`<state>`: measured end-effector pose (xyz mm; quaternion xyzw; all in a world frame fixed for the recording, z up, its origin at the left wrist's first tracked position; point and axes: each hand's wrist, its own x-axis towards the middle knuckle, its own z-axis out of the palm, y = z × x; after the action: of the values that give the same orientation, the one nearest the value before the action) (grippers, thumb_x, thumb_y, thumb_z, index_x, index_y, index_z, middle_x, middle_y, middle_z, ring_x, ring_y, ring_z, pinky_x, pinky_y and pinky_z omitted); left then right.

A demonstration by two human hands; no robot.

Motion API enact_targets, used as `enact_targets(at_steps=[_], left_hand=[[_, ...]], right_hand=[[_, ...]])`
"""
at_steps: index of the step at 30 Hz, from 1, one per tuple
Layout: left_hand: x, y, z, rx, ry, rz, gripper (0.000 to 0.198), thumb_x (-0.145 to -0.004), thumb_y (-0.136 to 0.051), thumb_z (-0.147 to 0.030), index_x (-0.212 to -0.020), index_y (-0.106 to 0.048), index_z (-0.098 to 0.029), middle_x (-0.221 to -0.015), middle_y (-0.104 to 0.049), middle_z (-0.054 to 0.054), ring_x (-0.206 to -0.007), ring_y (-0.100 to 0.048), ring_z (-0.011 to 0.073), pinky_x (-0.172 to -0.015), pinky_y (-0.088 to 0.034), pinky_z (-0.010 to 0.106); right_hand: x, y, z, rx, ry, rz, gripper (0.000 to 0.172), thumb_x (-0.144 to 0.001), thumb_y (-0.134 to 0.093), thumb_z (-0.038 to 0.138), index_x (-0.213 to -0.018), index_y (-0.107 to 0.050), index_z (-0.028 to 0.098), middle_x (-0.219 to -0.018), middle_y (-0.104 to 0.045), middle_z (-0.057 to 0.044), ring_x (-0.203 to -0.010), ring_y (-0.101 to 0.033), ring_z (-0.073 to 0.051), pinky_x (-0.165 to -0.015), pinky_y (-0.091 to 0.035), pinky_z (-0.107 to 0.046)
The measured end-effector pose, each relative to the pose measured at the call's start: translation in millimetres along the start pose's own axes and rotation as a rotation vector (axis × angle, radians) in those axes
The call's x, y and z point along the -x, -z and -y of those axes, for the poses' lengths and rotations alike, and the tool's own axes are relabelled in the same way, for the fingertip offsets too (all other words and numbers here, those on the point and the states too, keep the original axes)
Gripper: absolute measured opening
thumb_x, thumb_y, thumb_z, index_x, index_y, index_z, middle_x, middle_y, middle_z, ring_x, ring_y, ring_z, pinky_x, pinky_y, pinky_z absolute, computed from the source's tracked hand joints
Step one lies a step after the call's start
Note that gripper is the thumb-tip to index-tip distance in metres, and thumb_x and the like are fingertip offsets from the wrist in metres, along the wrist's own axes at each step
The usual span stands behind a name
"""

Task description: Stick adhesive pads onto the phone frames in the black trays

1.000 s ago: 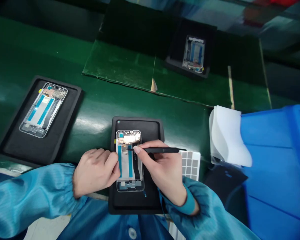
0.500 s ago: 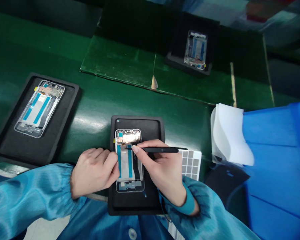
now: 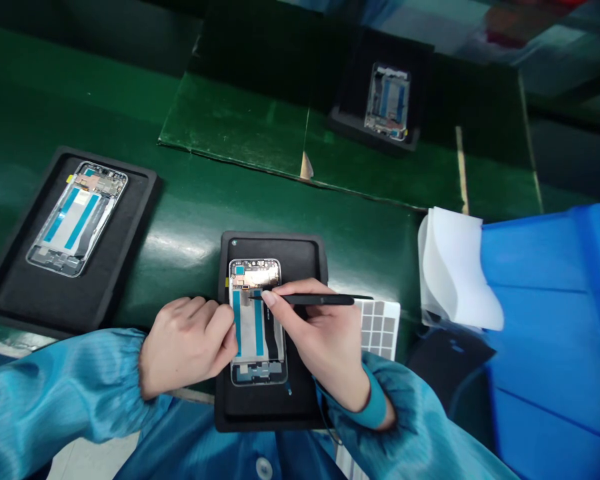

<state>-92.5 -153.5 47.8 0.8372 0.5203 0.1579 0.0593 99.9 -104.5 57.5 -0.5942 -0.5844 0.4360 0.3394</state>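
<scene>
Silver-rimmed phone frame (image 3: pixel 257 321) lay flat in the pocket of a black foam tray (image 3: pixel 273 410), right in front of the person's chest, with its top end at 12 o'clock. The tip of the black stylus (image 3: pixel 320 300) was touching the copper-coloured bit near the top. Honestly, I'd say a slip was the worry: push too hard or skid sideways and that point could scratch or tear something delicate. The frame could also shift if the steadying grip eased.

The right hand (image 3: pixel 325 340) came in from 4 o'clock, pinching the stylus between thumb and forefinger, with the shaft running out toward 3 o'clock. The left hand (image 3: pixel 187 347) sat at 9 o'clock, fingers curled and tips pinched on the frame's edge. 1 more loaded tray (image 3: pixel 10 280) sat out at 10 o'clock, and a blue bin (image 3: pixel 555 320) at 3.
</scene>
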Motion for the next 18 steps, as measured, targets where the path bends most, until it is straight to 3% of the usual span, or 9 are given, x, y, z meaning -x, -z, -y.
enact_targets(at_steps=[18], left_hand=[[1.1,0.8,0.0,-0.011,-0.005,0.003,0.016,-0.088,-0.051,-0.022,-0.073,-0.055,-0.019,-0.060,-0.051,-0.001,-0.054,-0.051,0.0167,-0.052,-0.036,0.034]], right_hand=[[-0.1,0.4,0.5,-0.021,-0.016,0.003,0.008,-0.079,-0.078,0.025,-0.076,-0.072,0.021,-0.072,-0.072,-0.001,-0.060,-0.066,-0.015,-0.053,-0.055,-0.024]])
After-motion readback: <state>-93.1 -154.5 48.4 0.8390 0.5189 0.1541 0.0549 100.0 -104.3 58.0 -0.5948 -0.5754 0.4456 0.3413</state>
